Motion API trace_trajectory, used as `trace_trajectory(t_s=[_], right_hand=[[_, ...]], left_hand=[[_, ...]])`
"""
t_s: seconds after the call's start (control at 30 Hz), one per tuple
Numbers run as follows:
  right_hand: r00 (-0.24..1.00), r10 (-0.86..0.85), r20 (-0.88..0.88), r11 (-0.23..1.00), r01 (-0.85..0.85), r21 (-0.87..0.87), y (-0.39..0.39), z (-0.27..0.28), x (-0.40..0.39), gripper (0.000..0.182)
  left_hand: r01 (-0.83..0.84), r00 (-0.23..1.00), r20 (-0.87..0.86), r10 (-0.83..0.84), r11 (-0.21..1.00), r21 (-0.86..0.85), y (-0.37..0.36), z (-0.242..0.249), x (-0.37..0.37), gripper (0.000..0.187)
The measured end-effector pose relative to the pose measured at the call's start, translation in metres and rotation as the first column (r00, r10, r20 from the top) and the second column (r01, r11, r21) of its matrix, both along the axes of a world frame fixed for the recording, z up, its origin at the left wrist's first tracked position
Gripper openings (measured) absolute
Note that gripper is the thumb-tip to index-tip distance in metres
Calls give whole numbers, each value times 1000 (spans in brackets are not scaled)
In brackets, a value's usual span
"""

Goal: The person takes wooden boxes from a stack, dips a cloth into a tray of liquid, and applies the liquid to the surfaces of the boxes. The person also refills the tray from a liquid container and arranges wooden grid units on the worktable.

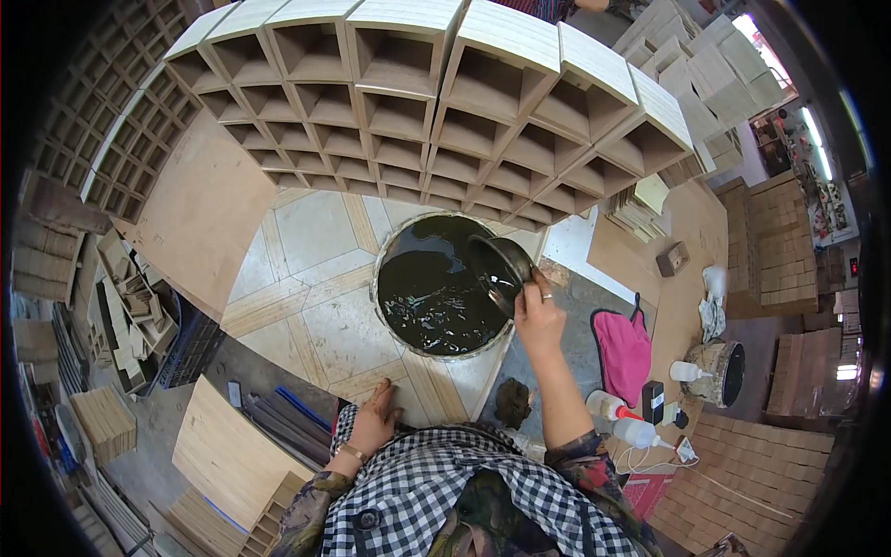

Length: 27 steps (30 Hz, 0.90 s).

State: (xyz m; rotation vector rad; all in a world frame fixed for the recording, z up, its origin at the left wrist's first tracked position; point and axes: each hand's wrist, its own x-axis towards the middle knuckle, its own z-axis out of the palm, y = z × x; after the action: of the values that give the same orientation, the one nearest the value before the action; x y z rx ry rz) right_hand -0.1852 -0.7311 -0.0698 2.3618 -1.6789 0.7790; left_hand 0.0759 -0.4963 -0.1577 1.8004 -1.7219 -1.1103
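Observation:
My right hand (539,314) grips the rim of a dark bowl (506,263), which is tilted over a round tub (375,295) of dark, glossy liquid (436,288). Ripples and bright glints break the liquid's surface near the bowl. My left hand (374,422) lies on the near edge of the tile-patterned tabletop (325,306), fingers stretched out and holding nothing. Beyond the tub stand stacked wooden boxes (394,42), their open sides facing me.
To the right lie a pink cloth (622,348), a dark lump (512,402), squeeze bottles (636,432) and a bucket (719,371). Wood scraps fill a crate (190,339) on the left. A wooden panel (237,441) stands near my left arm. More boxes (705,70) are piled at the far right.

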Motion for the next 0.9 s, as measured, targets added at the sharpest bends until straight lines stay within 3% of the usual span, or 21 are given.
trace_trajectory(t_s=[0.13,0.23,0.33,0.37,0.43,0.53,0.57,0.67,0.7,0.8,0.9], right_hand=[[998,39,-40,999,-38,31,10,-1,3,17],[997,64,41,997,-62,-54,14,-4,1,19],[986,13,164,994,6,-112,18,-13,-3,18],[939,-90,333,994,103,-22,20,-19,-4,17],[733,-304,608,953,231,197,26,-31,-6,13],[410,-512,755,859,259,442,33,-43,-24,11],[287,-515,808,854,254,454,32,-46,-29,13],[-256,-639,726,763,-90,640,44,-34,-55,19],[-358,-642,678,749,-107,653,45,-31,-60,22],[-417,-672,612,729,-224,647,60,-23,-99,21],[-548,-532,646,797,-67,600,73,23,-138,19]], left_hand=[[-9,1000,-16,9,1000,21,-4,6,-1,55],[-8,1000,-8,8,1000,0,-2,2,-1,55],[3,1000,4,-3,1000,-11,0,-2,-1,55],[5,1000,7,-5,1000,-5,0,-2,-1,55],[1,1000,2,-1,1000,8,0,-2,-1,55],[-5,1000,-13,6,1000,29,0,-1,0,54],[-3,1000,-11,4,999,34,1,-1,-1,54],[26,999,-24,-25,999,41,5,-7,4,54],[49,998,-35,-48,998,36,4,-11,5,53],[79,996,-40,-75,988,129,-2,2,7,57],[89,995,-78,-69,954,288,-10,-5,7,65]])
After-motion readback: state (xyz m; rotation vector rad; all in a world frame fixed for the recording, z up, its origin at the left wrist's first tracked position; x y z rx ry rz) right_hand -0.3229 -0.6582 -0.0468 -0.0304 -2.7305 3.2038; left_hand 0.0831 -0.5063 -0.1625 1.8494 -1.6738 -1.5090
